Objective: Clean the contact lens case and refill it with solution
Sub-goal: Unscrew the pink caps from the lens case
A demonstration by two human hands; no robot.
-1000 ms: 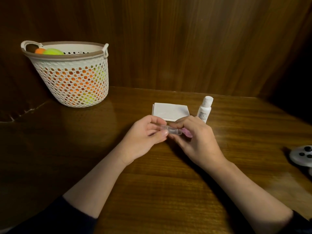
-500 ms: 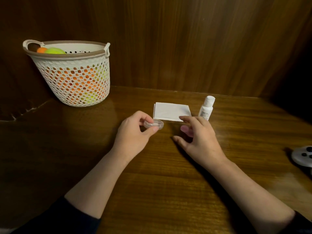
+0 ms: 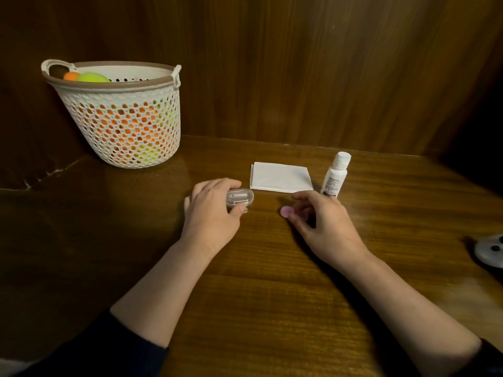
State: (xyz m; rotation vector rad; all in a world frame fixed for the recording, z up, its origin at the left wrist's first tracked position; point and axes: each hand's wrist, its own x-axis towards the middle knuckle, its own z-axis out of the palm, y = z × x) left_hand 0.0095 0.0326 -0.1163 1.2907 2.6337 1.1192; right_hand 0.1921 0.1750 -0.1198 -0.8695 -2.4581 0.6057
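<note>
On glossy wood table (image 3: 272, 308), left fingers (image 3: 236, 210) around clear oval case (image 3: 240, 197), right fingers (image 3: 295, 216) pinching pink round cap (image 3: 286, 211).

The hands have drawn apart. The left hand (image 3: 211, 213) now carries the clear case (image 3: 239, 198) off to the left, low by the worktop (image 3: 272, 308), while the right hand (image 3: 318, 224) keeps the pink piece (image 3: 286, 212).

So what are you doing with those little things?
A person is taking a contact lens case apart. The left hand holds the clear case piece low over the table; the right hand pinches a pink cap. The solution bottle, cap on, and a folded tissue wait behind.
</note>
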